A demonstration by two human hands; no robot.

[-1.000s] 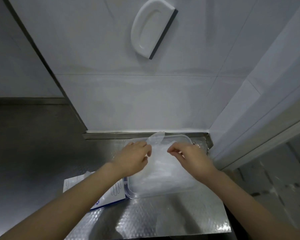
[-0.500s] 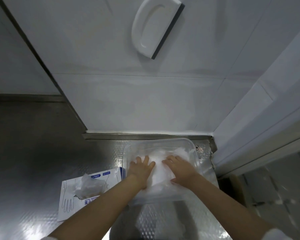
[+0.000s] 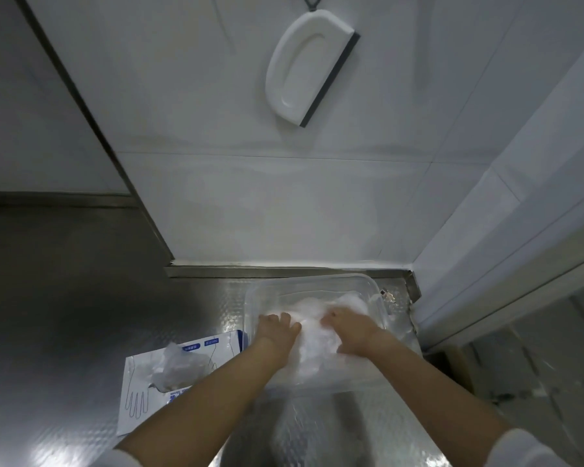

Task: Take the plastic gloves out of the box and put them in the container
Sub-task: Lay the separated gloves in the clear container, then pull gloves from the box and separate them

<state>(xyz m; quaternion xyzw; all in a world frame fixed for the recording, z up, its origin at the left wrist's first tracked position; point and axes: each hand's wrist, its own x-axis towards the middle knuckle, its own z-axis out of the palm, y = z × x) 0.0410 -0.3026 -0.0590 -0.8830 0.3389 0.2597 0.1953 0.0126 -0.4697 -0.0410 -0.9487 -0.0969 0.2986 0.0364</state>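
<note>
The glove box (image 3: 186, 358) was set near the steel counter's (image 3: 321, 429) front edge. Beyond, left hand (image 3: 277, 328) and right hand (image 3: 348, 329) were pressed flat, fingers extended, onto the plastic gloves (image 3: 312, 333) heaped in the clear container (image 3: 317, 284) at the far right corner

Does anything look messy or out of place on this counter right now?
Nothing spilled or damaged. The glove box lies askew on the counter, a crumpled wad of gloves bulging from its opening. In the container, the gloves form a rumpled heap rather than a flat stack, pressed down by the left hand and right hand.
</note>
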